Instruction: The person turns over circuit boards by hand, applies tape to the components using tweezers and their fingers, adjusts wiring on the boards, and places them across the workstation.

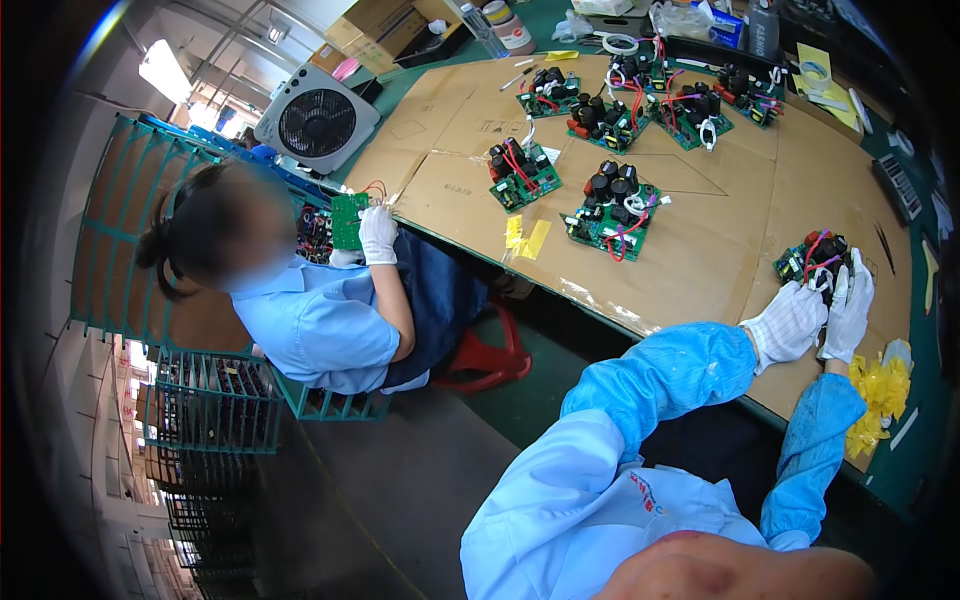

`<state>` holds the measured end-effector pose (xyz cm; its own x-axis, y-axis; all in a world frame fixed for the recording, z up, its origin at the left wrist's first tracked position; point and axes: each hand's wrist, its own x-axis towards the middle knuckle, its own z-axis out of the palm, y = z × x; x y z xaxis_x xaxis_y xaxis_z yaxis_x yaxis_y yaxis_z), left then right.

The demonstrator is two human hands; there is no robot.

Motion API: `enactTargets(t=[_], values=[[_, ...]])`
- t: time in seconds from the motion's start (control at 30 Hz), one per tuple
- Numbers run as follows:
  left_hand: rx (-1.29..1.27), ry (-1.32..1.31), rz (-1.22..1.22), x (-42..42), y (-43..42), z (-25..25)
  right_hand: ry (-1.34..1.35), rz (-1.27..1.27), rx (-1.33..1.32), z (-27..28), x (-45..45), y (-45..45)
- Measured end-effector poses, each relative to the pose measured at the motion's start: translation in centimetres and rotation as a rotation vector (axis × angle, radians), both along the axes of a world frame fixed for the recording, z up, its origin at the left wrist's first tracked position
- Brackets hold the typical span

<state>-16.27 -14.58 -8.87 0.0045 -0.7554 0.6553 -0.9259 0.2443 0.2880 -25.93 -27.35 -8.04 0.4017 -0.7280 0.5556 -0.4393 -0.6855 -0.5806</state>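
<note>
Working with our left hand (pixel 793 318) and right hand (pixel 849 305) close together, we attend to one circuit board (pixel 792 264), which lies at the right end of the cardboard (pixel 690 185) covering the table (pixel 543 20). Both hands are narrow, fingers drawn in at the board's near side; we cannot tell whether either is pinching a part or only touching. To do this well, we judge it best to steady the board with one hand, press lightly with the other, and mind that the red wires (pixel 812 246) do not snag on our white gloves (pixel 780 330). A thin dark tool (pixel 885 248), perhaps tweezers, lies just beside us on the right. As for writing, the red mark (pixel 642 490) on our blue shirt (pixel 560 490) is too small to read, the cardboard's printing is too faint, and we cannot make out the pale letters on the dark object (pixel 763 35) at the back.
</note>
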Motion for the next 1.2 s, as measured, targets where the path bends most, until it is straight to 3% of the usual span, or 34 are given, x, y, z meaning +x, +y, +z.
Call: enactTargets(t=[0.37, 0.47, 0.5, 0.53, 0.6, 0.67, 0.73, 0.8, 0.87, 0.93, 0.97, 1.0, 1.1, 1.2], values=[[0.013, 0.004, -0.017, 0.1, 0.0, 0.3, 0.040, 0.001, -0.081, -0.2, 0.1, -0.2], [-0.133, -0.080, 0.072, 0.1, 0.3, 1.4, 0.049, -0.006, -0.071, 0.8, 0.0, 0.6], [-0.057, -0.030, 0.024, 0.2, 0.0, 0.9, 0.027, -0.023, -0.061, 1.7, 0.1, 1.5], [-0.210, -0.026, 0.014, 0.4, -0.2, 1.1, 0.023, -0.053, -0.040, 2.0, 0.0, 1.8], [-0.093, 0.045, -0.042, 0.5, -0.4, 0.6, -0.074, -0.090, -0.156, 1.5, -0.2, 1.6], [-0.149, 0.074, -0.060, 0.8, 0.3, 1.5, -0.172, -0.118, -0.219, 1.9, -0.3, 2.0], [-0.249, 0.163, -0.114, 0.9, 0.6, 2.4, -0.348, -0.139, -0.140, 2.0, -0.8, 2.6], [-0.292, 0.246, -0.143, 1.1, 0.8, 3.0, -0.559, -0.068, 0.333, 3.7, -1.5, 4.8], [-0.312, 0.233, -0.146, 1.4, 0.7, 2.9, -0.297, -0.039, 0.385, 6.5, -2.8, 6.8], [-0.267, 0.257, -0.152, 1.3, 0.8, 2.9, 0.045, 0.006, 0.388, 4.7, -4.7, 6.7], [-0.247, 0.240, -0.154, 1.6, 0.6, 2.6, 0.244, 0.045, 0.190, 3.8, -5.5, 7.0], [-0.229, 0.220, -0.155, 2.0, 0.4, 2.1, 0.352, -0.009, 0.473, 4.8, -5.9, 7.6], [-0.117, 0.077, -0.171, 2.1, 0.7, 1.8, 0.397, -0.011, 0.523, 4.6, -7.0, 9.3], [0.039, -0.028, -0.135, 1.1, 1.1, 2.3, 0.412, 0.014, 0.390, 3.7, -7.2, 9.1]])
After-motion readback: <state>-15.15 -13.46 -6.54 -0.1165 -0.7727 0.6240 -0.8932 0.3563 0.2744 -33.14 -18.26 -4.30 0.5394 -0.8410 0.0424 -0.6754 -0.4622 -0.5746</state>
